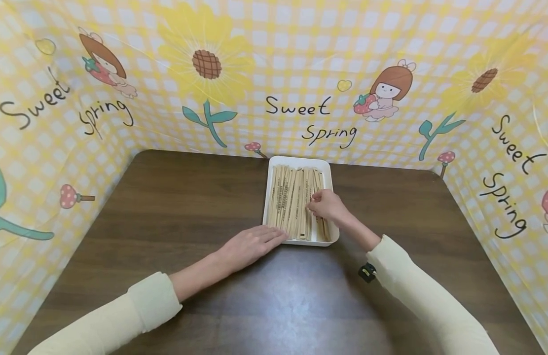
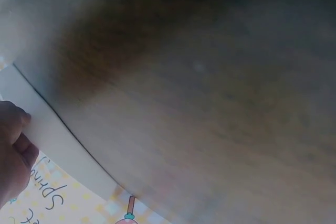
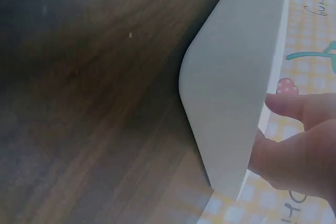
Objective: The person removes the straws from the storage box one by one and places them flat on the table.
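Note:
A white rectangular tray [image 1: 274, 159] near the table's far edge holds a row of long, paper-wrapped disposable chopsticks [image 1: 291, 197] with dark print. My left hand [image 1: 256, 242] rests its straight fingers on the tray's near left corner; the left wrist view shows the hand [image 2: 14, 150] beside the white tray wall [image 2: 63, 129]. Over the right part of the tray is my right hand [image 1: 329, 206], fingers bent, fingertips down at the chopsticks. From the right wrist, that hand [image 3: 299, 150] reaches over the tray wall [image 3: 226, 87]; whether it pinches a packet I cannot tell.
The dark brown wooden table [image 1: 189, 197] runs round the tray. A yellow checked cloth [image 1: 300, 59] with flowers and printed words hangs at the back and both sides. A small black device [image 1: 367, 272] sits by the right cuff.

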A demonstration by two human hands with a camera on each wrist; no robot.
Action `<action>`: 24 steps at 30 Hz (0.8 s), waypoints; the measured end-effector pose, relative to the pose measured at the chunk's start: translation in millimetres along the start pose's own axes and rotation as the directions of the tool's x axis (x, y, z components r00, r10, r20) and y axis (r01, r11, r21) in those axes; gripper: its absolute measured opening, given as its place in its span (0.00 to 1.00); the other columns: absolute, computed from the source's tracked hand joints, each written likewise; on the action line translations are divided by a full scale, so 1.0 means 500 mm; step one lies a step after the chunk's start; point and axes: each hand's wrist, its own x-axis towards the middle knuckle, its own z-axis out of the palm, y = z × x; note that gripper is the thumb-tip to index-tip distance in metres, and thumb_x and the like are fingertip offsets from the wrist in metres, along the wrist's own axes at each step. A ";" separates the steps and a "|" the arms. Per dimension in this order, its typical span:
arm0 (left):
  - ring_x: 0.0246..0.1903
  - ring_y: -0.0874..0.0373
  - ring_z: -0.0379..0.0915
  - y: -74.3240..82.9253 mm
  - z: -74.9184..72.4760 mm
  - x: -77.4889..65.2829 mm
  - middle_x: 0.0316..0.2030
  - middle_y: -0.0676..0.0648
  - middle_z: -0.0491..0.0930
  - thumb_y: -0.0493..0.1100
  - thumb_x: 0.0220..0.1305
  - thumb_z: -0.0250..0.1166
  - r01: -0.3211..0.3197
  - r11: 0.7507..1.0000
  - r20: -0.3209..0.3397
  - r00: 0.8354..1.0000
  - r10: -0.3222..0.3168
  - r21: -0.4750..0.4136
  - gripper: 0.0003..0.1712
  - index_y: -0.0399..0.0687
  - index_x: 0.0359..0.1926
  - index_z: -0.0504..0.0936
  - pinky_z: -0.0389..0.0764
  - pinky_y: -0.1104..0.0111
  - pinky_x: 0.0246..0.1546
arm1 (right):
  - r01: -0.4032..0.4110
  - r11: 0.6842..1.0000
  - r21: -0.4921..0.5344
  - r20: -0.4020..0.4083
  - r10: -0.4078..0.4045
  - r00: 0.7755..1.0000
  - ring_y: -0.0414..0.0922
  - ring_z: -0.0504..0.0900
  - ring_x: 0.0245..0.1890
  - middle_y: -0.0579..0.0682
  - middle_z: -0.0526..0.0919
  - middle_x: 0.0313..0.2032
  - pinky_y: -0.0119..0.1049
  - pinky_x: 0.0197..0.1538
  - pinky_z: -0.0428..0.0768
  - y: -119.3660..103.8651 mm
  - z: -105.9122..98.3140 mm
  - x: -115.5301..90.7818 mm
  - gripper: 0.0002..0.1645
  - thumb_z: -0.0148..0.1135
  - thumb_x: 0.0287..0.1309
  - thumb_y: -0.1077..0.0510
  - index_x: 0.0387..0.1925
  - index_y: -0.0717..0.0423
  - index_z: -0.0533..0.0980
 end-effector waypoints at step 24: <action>0.57 0.53 0.76 0.001 -0.001 0.000 0.58 0.43 0.80 0.31 0.63 0.65 0.009 1.000 -0.018 1.000 -0.009 -0.020 0.27 0.37 0.64 0.76 0.74 0.60 0.60 | 0.103 0.966 -0.237 -0.002 -0.106 0.994 0.44 0.85 0.19 0.57 0.85 0.22 0.31 0.24 0.79 -0.022 0.020 0.041 0.08 0.64 0.59 0.63 0.27 0.65 0.82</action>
